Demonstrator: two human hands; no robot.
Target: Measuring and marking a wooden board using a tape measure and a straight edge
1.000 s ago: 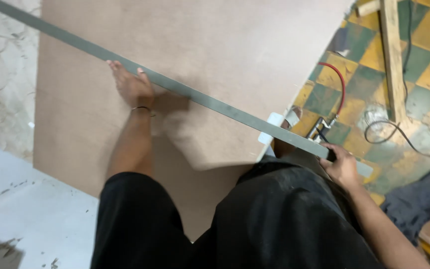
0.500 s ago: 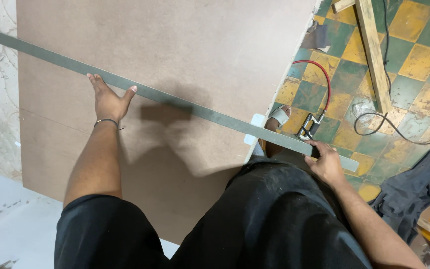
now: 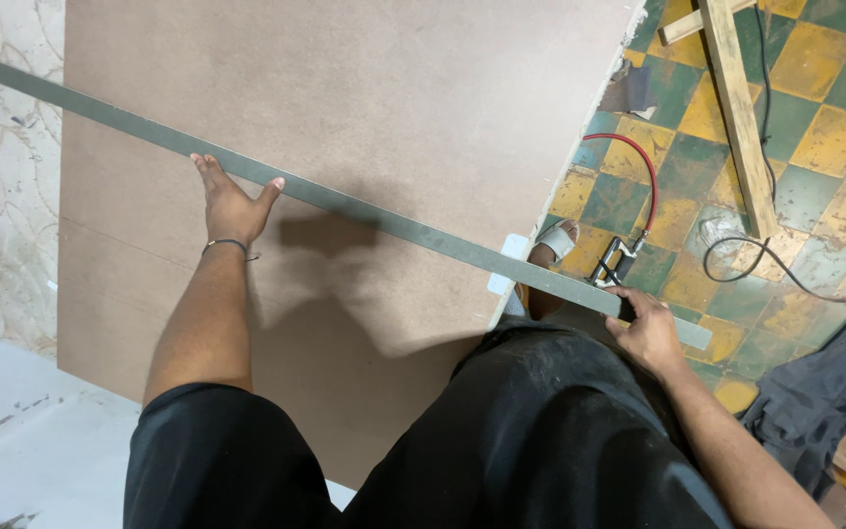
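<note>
A long grey metal straightedge (image 3: 374, 216) lies diagonally across a large brown fibreboard sheet (image 3: 364, 98). My left hand (image 3: 230, 204) lies flat on the board with its fingers spread, pressing against the near edge of the straightedge. My right hand (image 3: 650, 330) grips the straightedge near its right end, which sticks out past the board's edge over the tiled floor.
A green and yellow checkered tile floor (image 3: 815, 127) lies to the right, with a wooden batten (image 3: 739, 108), a red hose (image 3: 643, 176) joined to a metal tool (image 3: 611, 263), and black cables (image 3: 785, 264). A dark cloth (image 3: 824, 387) lies at lower right. My sandalled foot (image 3: 550, 245) shows beside the board.
The view shifted slightly. My left hand has stayed against the straightedge, sliding a little along it, and the right hand keeps its grip on the end.
</note>
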